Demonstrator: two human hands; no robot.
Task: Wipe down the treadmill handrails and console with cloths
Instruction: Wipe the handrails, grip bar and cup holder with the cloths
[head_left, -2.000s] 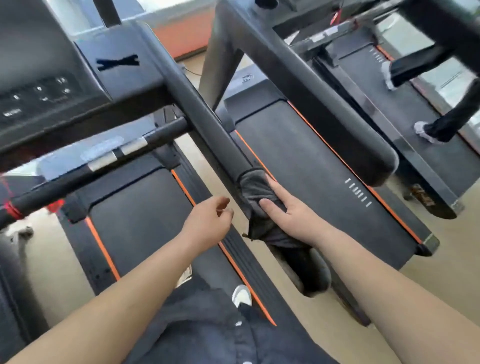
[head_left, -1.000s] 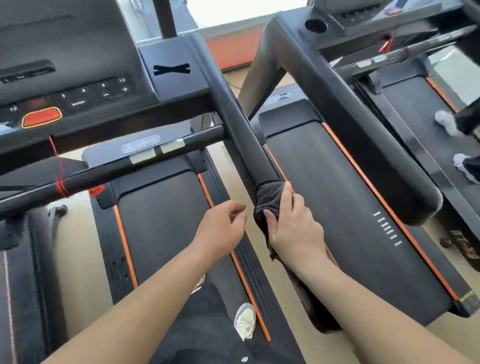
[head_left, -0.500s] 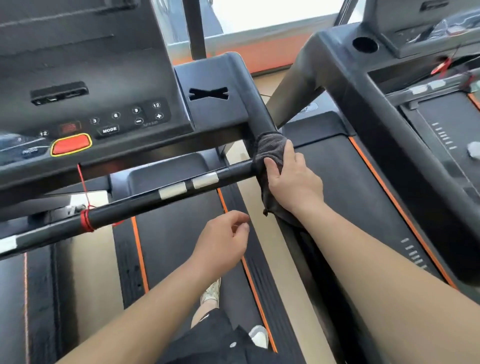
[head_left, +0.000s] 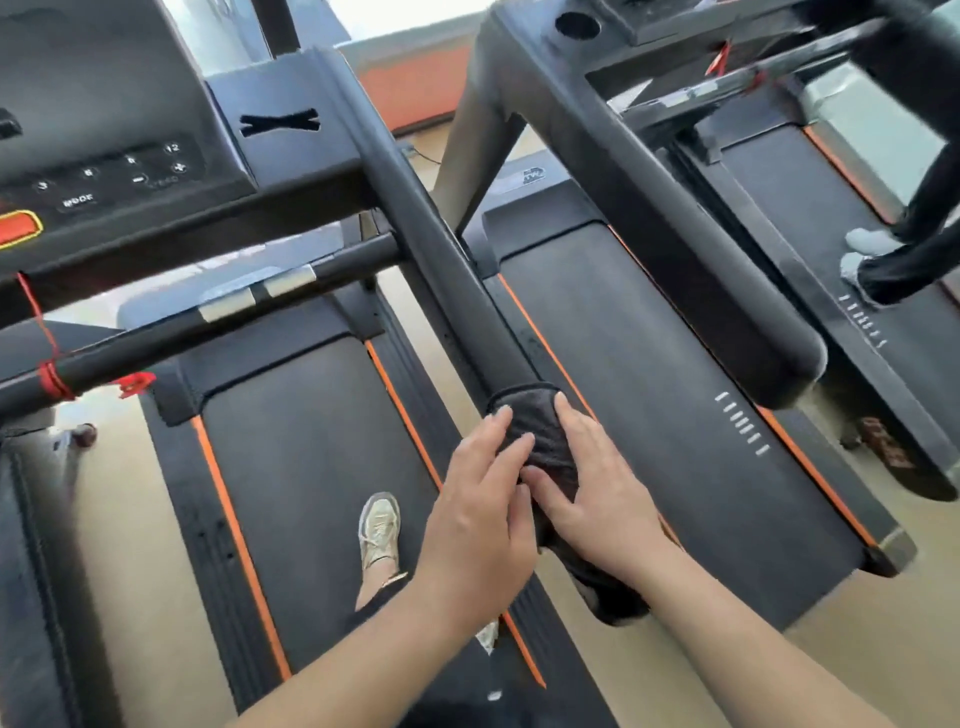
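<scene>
Partly under L+R hands (head_left: 480, 519) (head_left: 602, 499): cloth (head_left: 540, 431)

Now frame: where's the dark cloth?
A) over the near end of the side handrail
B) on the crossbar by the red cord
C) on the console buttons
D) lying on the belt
A: the cloth sits draped over the near end of the handrail, with the left hand and right hand both on it.
</scene>
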